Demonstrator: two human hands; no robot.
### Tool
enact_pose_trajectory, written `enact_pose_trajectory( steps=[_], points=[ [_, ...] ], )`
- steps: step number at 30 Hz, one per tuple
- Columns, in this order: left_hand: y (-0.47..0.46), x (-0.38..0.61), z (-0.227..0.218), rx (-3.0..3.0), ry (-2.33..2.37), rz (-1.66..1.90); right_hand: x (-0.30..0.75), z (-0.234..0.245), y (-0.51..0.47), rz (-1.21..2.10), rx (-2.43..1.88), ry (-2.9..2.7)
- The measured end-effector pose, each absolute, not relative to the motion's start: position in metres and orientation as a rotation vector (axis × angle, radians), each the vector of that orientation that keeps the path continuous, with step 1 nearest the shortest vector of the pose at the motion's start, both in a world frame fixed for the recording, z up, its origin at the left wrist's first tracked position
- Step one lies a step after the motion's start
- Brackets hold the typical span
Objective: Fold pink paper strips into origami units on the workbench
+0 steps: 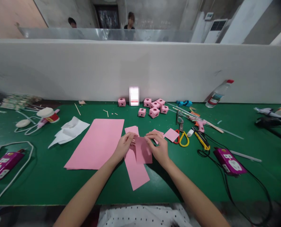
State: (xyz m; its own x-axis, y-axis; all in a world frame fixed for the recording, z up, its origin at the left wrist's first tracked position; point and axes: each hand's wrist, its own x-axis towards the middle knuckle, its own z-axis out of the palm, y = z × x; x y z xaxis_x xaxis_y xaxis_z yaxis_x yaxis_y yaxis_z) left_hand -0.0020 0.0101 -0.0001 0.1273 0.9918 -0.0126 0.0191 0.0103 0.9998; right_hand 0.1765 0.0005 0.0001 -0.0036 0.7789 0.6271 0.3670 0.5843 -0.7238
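Note:
Between my two hands a piece of pink paper point(144, 153) is held up by its top edge. My left hand point(127, 143) pinches its upper left corner. At the upper right, my right hand point(158, 146) has its thumb and fingers closed on the same piece. Beneath it a long pink paper strip point(138, 178) lies slanted on the table. A small pink paper square point(172, 135) rests right of my right hand, with another piece partly hidden behind my fingers. To the left is a stack of large pink paper sheets point(100, 142).
Several folded pink paper shapes point(154, 112) stand at the back, near a bright phone point(134, 96). Scissors point(184, 138), a utility knife point(202, 140), a pink glue gun point(200, 124) and a purple power strip point(229, 161) lie right. Leftward are white tissue point(69, 130) and a cup point(48, 114).

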Motion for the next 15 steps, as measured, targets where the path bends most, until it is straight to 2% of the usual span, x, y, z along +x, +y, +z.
enact_pose_trajectory(
  steps=[10,15],
  points=[
    [0.0055,0.0007,-0.0079,1.113,0.989,0.744,0.1866,0.0077,0.0048,0.372,-1.131,-1.339],
    [0.0036,-0.0013,-0.0018,1.210,0.922,0.866,0.1816,0.0059,0.0000,0.394,-1.100,-1.501]
  ],
)
